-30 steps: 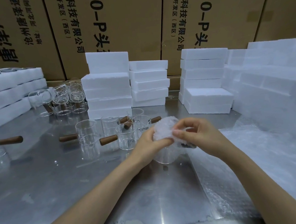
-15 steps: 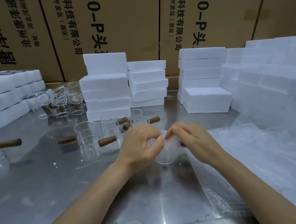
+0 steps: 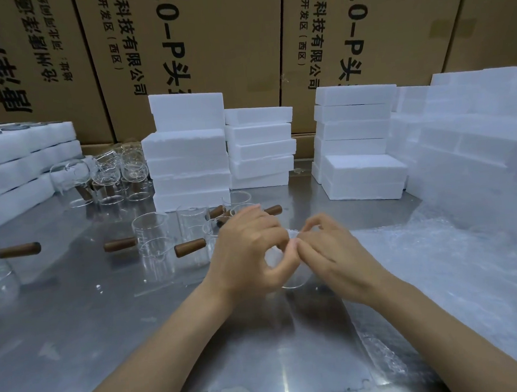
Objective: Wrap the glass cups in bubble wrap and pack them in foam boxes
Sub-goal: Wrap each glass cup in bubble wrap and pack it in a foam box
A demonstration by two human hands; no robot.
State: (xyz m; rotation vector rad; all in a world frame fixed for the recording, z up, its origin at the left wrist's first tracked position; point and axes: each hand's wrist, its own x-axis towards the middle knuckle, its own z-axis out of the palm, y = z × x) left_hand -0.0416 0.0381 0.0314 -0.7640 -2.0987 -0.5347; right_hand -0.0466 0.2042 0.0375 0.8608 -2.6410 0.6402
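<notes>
Fingertips [image 3: 288, 245] of both my hands pinch the bubble wrap [image 3: 293, 234] into the glass cup [image 3: 292, 282] on the steel table [image 3: 138, 326] (mostly hidden), so I'd tuck gently, evenly, without tipping it.

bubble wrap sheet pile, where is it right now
In the head view the bubble wrap sheet pile lies on the steel table at the right, beside the right hand, below the foam boxes.
</notes>
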